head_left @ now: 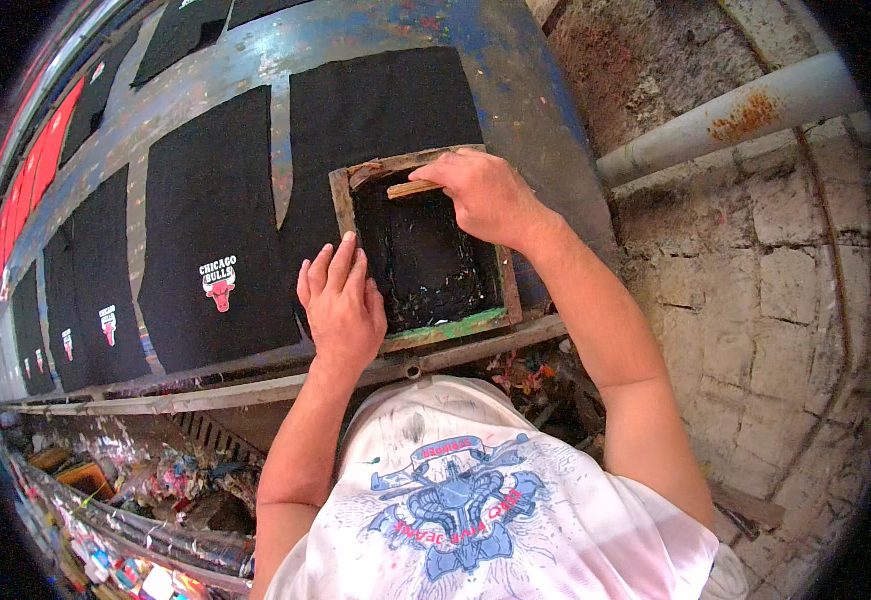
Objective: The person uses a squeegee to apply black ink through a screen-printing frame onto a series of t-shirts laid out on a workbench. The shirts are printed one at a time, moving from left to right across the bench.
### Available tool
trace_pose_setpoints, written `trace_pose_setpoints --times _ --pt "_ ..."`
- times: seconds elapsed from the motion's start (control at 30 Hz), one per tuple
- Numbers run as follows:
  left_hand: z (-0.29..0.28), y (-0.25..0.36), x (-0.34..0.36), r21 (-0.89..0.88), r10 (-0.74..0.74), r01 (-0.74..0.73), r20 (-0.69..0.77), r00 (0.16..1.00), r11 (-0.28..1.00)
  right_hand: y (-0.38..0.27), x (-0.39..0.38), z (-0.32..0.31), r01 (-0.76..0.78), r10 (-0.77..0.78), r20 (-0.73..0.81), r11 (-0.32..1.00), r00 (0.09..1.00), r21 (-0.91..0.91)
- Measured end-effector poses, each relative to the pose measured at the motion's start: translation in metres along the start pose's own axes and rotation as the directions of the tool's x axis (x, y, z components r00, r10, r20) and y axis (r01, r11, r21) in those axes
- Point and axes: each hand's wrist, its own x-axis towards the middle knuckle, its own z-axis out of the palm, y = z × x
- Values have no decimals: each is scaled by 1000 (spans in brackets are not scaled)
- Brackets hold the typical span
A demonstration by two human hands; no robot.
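Note:
A wooden screen-printing frame [508, 275] lies on a black cloth panel [385, 105] near the table's front edge, its near bar painted green. Dark ink smears the mesh inside. My right hand [485, 200] grips a wooden squeegee [413, 188] toward the far end of the mesh, fingers closed on its top. My left hand [343, 305] rests at the frame's left side, fingers stretched forward, the fingertips touching the wooden bar. To its left lies another black cloth panel [205, 190] bearing a red and white printed emblem [219, 284].
More black panels with small prints [105, 270] run leftward along the paint-spotted table [375, 30], with red cloth [40, 165] beyond. A metal rail [205, 397] edges the table. On the right are a rusty grey pipe [735, 118] and a block wall [725, 250]. Clutter [180, 480] lies below left.

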Motion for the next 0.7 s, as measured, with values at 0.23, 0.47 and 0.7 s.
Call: trace_pose_setpoints --times 0.23,0.47,0.7 --pt "23 4 -10 -501 -240 179 -59 969 847 -39 -53 0 14 -16 109 1000 994 14" --pt "33 5 -12 -598 -347 265 -23 937 756 -88 -116 2 1 -8 114 998 993 59" --pt "37 4 -14 -692 -403 301 15 915 657 -94 -144 0 -62 34 221 991 975 122"
